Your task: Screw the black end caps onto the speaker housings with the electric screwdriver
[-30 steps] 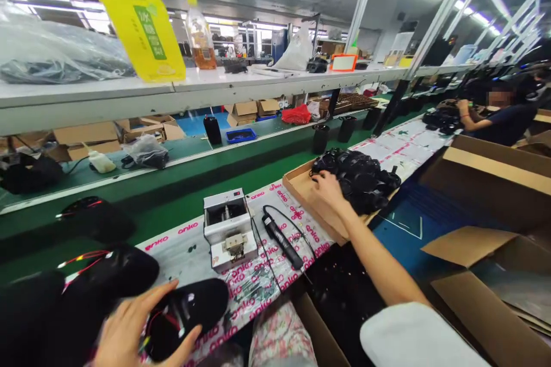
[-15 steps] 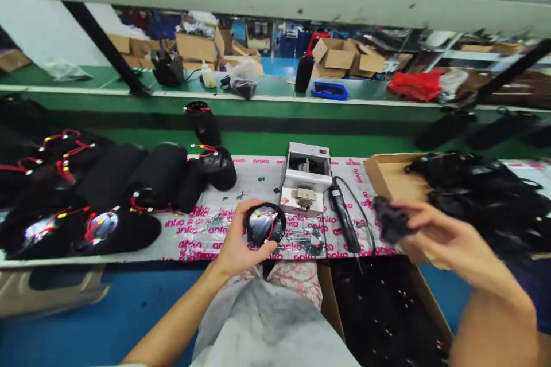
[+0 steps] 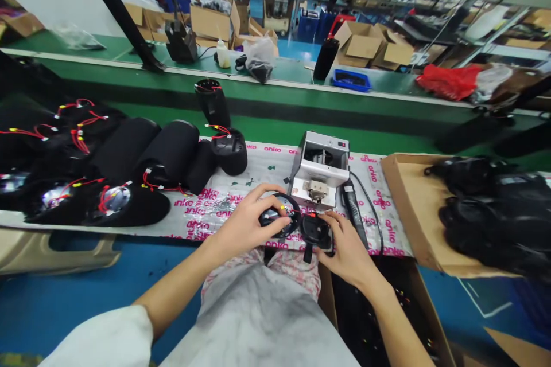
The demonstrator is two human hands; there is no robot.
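My left hand point(image 3: 258, 218) is curled over a black cylindrical speaker housing point(image 3: 275, 222) with a shiny round inside. Its thumb and index finger close near the yellow-and-white connector of a red wire point(image 3: 297, 211). In my right hand point(image 3: 344, 246) is a black plastic part point(image 3: 315, 230) with a recessed middle and a short tab hanging below. That part is beside the housing's right edge, close to the bench front. The red wire runs from my left fingertips toward the black part; whether they are joined, I cannot tell.
Behind my hands stands a grey metal machine point(image 3: 321, 169), with a black electric screwdriver point(image 3: 355, 215) and its cable to the right. More black cylinders point(image 3: 172, 146) with red wires crowd the left. At right, a cardboard tray point(image 3: 404, 206) holds black parts point(image 3: 486, 212).
My right hand has brought the black part leftward from near the cardboard tray to the housing. My left hand has shifted from the housing's side to over its opening, at the wire.
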